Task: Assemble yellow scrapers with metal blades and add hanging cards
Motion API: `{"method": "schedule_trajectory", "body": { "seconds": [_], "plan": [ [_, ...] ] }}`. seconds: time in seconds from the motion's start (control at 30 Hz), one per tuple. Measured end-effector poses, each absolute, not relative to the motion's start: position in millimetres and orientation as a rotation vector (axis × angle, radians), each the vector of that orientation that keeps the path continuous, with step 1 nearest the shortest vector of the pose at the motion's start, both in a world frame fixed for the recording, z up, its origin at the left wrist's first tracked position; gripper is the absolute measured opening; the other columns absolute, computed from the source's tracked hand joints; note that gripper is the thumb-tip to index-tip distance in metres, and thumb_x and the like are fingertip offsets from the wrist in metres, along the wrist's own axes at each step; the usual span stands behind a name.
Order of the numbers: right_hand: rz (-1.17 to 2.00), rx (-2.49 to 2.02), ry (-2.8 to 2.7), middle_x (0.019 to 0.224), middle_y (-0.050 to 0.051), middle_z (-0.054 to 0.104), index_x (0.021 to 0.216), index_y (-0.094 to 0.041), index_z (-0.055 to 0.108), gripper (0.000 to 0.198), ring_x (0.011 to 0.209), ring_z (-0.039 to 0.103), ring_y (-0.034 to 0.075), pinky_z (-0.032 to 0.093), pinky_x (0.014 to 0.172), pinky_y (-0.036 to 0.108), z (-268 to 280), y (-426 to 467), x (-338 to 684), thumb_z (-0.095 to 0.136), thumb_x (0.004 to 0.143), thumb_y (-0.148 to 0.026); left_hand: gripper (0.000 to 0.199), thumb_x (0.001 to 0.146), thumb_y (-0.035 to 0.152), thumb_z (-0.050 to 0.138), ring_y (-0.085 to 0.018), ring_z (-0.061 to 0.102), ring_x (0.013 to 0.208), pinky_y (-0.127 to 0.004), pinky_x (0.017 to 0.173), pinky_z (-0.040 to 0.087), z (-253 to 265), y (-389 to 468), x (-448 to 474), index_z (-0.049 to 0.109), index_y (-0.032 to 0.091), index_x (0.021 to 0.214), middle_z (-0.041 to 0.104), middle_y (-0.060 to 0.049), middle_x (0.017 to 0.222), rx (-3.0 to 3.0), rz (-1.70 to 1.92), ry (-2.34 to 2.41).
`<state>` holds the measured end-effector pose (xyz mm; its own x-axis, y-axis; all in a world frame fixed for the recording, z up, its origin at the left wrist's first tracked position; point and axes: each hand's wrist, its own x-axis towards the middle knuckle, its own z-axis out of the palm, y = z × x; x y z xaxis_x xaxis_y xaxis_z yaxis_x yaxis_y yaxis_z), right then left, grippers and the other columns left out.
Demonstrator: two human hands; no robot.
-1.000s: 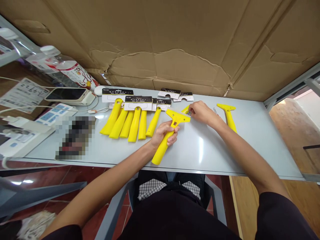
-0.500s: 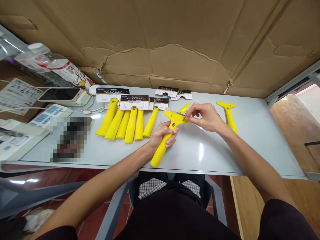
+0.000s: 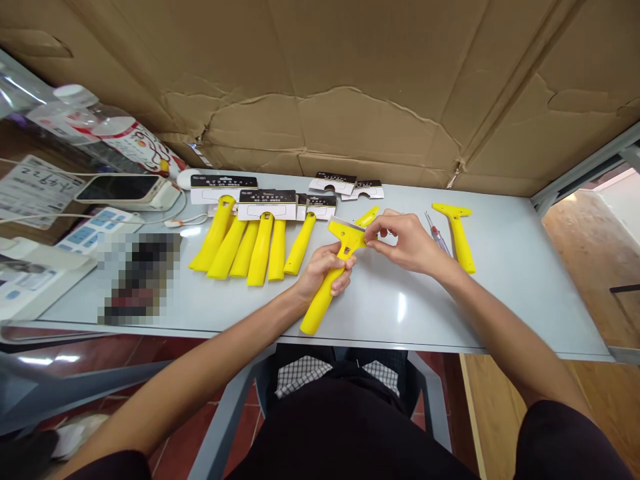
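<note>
My left hand [image 3: 326, 272] is wrapped around the handle of a yellow scraper [image 3: 320, 303], tilted with its wide head up and away from me. A thin metal blade [image 3: 345, 224] lies along the head's far edge. At the right end of the head, the thumb and fingers of my right hand [image 3: 400, 241] are pinched together against it; anything between the fingertips is too small or hidden to make out. Just behind the head, another yellow scraper head [image 3: 368, 217] shows in part. A screwdriver [image 3: 437, 233] with a clear handle lies beyond my right hand.
Several yellow handles [image 3: 260, 250] with black-and-white header cards [image 3: 267, 205] lie to the left. Two loose cards [image 3: 333, 182] rest at the back. Another scraper [image 3: 461, 240] lies right. A phone [image 3: 120, 189], bottles [image 3: 135, 143] and cables crowd the left end; cardboard [image 3: 320, 87] stands behind.
My right hand has shifted slightly left and down along the end of the scraper head, its fingers still pinched. The screwdriver beyond it now shows more fully. My left hand keeps its hold.
</note>
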<state>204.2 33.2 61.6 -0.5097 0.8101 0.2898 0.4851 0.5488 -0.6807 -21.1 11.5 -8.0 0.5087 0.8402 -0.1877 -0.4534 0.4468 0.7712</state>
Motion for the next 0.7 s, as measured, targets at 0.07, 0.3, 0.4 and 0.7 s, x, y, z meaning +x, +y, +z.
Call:
{"method": "schedule_trajectory", "body": {
  "seconds": [0.07,0.3,0.4,0.7],
  "plan": [
    [0.679,-1.049,-2.200,0.095,0.002,0.078,0.092,-0.025,0.069,0.011,0.091,0.063,0.021,0.050,0.086,0.036,62,31,203,0.063,0.095,-0.017,0.028,0.069,0.023,0.077,-0.007,0.040,0.030,-0.021,0.028,0.031,-9,12,-21,0.058,0.016,0.088,0.059,0.004,0.060,0.729,0.872,0.622],
    [0.636,-1.092,-2.187,0.094,0.002,0.078,0.094,-0.024,0.070,0.011,0.087,0.062,0.020,0.047,0.083,0.035,61,30,200,0.063,0.095,-0.016,0.028,0.070,0.024,0.077,-0.007,0.041,0.031,-0.021,0.029,0.031,-3,10,-20,0.056,0.017,0.087,0.060,0.004,0.060,0.737,0.836,0.622],
    [0.652,-1.110,-2.180,0.099,0.003,0.079,0.097,-0.024,0.072,0.006,0.083,0.062,0.019,0.047,0.080,0.035,66,28,213,0.067,0.097,-0.026,0.028,0.071,0.024,0.078,-0.007,0.041,0.032,-0.021,0.030,0.033,2,9,-22,0.056,0.017,0.085,0.059,0.004,0.060,0.741,0.810,0.606],
    [0.019,-1.990,-2.127,0.110,0.019,0.074,0.119,-0.016,0.072,0.031,0.101,0.066,0.036,0.049,0.077,0.044,40,20,285,0.055,0.101,-0.034,0.028,0.070,0.022,0.078,-0.005,0.040,0.033,-0.021,0.029,0.030,5,9,-29,0.052,0.019,0.082,0.064,0.002,0.070,0.615,0.850,0.561]
  ]
}}
